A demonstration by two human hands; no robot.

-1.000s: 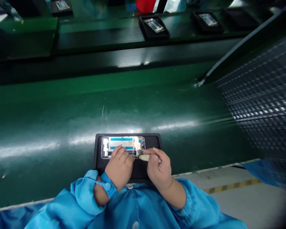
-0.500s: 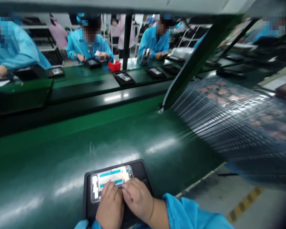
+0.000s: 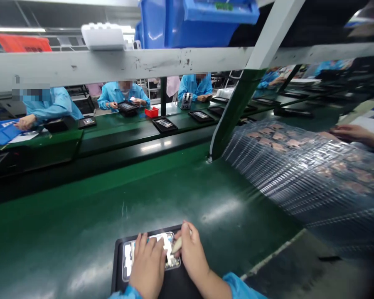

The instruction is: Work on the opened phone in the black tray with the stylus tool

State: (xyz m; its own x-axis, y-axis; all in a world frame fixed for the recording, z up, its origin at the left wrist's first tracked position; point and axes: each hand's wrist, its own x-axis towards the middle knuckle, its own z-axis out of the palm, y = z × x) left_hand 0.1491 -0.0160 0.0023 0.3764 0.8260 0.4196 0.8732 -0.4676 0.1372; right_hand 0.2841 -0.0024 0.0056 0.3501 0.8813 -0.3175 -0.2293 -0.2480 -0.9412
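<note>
A silver-white phone frame (image 3: 170,249) sits on a black tray (image 3: 171,286) on a glossy green belt (image 3: 81,207); bright blue crates (image 3: 199,20) stand above a scuffed white crossbar (image 3: 112,62).

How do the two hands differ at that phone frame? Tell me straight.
The left hand rests its fingers on the phone frame and holds no tool. The right hand grips a pale stick, its tip at the frame. The left hand covers more of the frame. Both are bare, above the same black tray.
</note>
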